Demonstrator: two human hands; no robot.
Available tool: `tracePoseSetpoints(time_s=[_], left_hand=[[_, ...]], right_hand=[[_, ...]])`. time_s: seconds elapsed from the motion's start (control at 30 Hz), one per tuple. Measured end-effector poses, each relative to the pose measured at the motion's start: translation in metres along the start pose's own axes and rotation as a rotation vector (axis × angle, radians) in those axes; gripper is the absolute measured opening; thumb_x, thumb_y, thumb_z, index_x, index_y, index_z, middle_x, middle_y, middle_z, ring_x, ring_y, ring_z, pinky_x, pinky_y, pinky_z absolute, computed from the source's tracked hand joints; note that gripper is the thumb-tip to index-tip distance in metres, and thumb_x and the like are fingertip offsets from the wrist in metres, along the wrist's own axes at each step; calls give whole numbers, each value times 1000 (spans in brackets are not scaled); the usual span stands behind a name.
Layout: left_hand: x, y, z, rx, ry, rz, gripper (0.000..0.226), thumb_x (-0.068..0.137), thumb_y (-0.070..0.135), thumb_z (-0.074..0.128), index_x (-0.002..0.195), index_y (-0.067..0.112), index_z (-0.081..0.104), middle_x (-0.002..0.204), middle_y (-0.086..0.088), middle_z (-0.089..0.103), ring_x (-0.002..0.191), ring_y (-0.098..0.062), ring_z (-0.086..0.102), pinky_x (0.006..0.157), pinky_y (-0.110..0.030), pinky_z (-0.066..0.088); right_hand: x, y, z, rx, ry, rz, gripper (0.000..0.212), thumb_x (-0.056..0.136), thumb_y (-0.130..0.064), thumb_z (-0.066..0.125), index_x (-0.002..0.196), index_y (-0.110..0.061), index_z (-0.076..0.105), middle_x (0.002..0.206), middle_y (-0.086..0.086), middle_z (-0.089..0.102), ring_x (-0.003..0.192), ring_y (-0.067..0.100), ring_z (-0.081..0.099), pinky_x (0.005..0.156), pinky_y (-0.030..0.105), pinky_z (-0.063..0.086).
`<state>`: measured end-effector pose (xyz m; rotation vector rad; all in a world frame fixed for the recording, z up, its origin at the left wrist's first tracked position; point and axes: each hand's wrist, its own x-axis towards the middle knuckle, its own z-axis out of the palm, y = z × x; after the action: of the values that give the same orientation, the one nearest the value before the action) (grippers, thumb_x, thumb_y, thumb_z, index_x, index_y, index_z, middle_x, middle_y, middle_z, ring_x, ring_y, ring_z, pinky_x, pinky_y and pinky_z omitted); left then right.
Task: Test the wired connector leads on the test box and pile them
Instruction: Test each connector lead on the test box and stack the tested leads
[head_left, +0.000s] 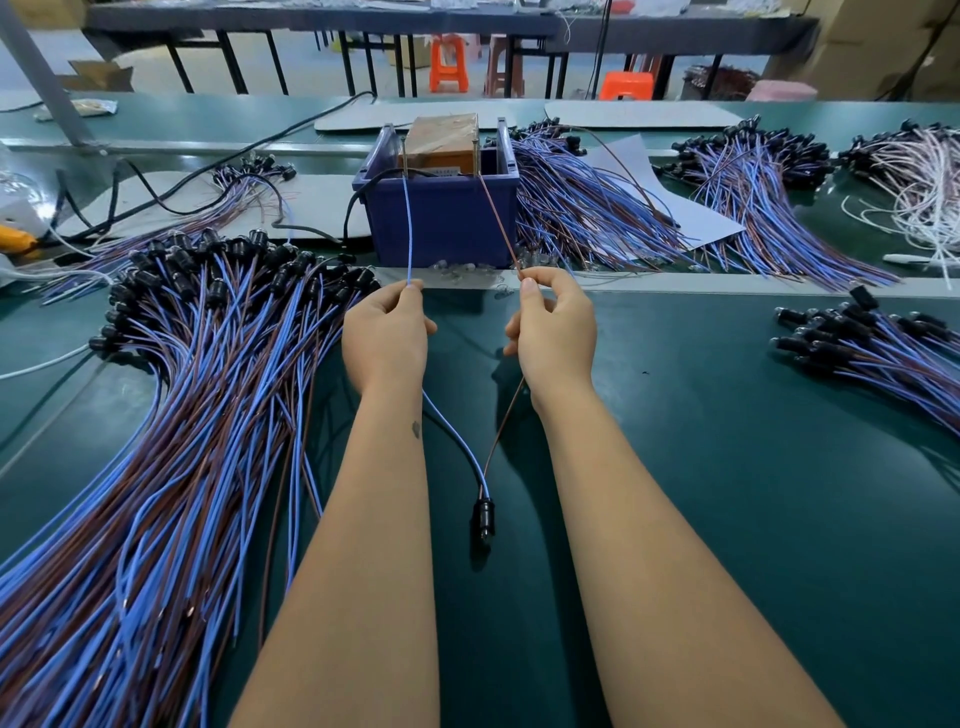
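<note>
The left hand (385, 332) pinches the blue wire (409, 228), the right hand (556, 327) the brown wire (498, 218) (both reach the far test box (441, 218)); their black connector (483, 517) lies near.

One lead is stretched up the frame's centre: its blue wire (409, 228) and brown wire (498, 218) rise to two upright pins on the test box (441, 218), a blue bin at upper centre. Its black connector (483, 519) lies low centre on the mat. A big pile (182, 415) of like leads fans over the left.
</note>
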<state>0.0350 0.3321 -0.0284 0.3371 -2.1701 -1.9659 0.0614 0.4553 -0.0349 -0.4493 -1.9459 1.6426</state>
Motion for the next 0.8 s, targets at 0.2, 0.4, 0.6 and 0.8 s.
tracePoseSetpoints(time_s=[0.2, 0.4, 0.6, 0.8], left_hand=[[-1, 0, 1, 16, -4, 3, 23, 93, 32, 56, 75, 43, 66, 49, 15, 60, 38, 3, 43, 54, -24, 37], [-2, 1, 0, 16, -2, 5, 21, 94, 31, 55, 82, 42, 68, 49, 16, 60, 36, 2, 42, 51, -23, 37], [-3, 1, 0, 20, -5, 6, 20, 93, 31, 56, 82, 40, 69, 49, 16, 60, 36, 2, 41, 51, -22, 36], [-4, 1, 0, 18, -11, 24, 22, 91, 29, 57, 77, 38, 70, 48, 13, 58, 34, -3, 36, 46, -20, 35]], right_hand=[[0, 0, 0, -4, -3, -1, 15, 101, -24, 45, 99, -28, 59, 55, -6, 55, 49, 7, 53, 49, 25, 50], [-1, 0, -1, -6, -7, -2, 15, 101, -24, 44, 98, -29, 58, 55, -7, 55, 50, 7, 53, 48, 23, 49], [-1, -1, -1, -16, -10, -3, 15, 102, -25, 44, 101, -28, 59, 57, -6, 56, 50, 7, 54, 50, 25, 50], [-1, -1, -1, -24, -8, -4, 15, 102, -25, 43, 101, -28, 58, 58, -5, 57, 50, 7, 55, 49, 24, 49]])
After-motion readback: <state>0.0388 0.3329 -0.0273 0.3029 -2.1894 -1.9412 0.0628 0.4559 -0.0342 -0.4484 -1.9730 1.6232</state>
